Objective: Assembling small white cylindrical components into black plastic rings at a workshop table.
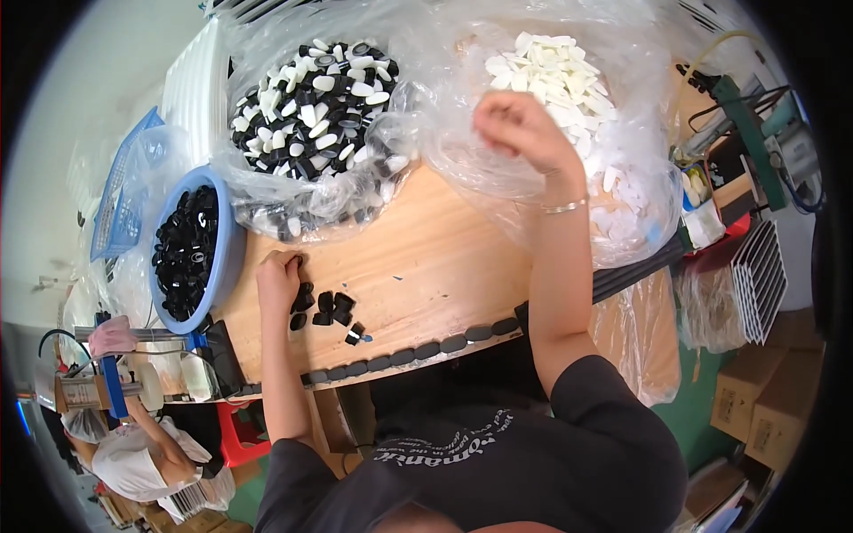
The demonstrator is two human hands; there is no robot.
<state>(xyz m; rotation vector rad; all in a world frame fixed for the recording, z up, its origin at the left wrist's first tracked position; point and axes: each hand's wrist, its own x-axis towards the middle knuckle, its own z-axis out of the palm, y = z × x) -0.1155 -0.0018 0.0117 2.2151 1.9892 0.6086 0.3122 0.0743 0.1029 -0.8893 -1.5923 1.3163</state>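
My left hand (278,277) rests on the wooden table (426,266), fingers curled over small black plastic pieces (327,307) lying in a loose cluster beside it. My right hand (520,129) is raised above a clear bag of white plastic pieces (560,80), fingers closed; whether it holds anything is hidden. A row of black pieces (418,352) lines the table's near edge.
A clear bag of mixed black-and-white pieces (311,107) sits at the table's back left. A blue basin of black caps (187,253) stands at the left. Machinery (755,142) and cardboard boxes (764,400) are on the right. Another person (142,453) works at lower left.
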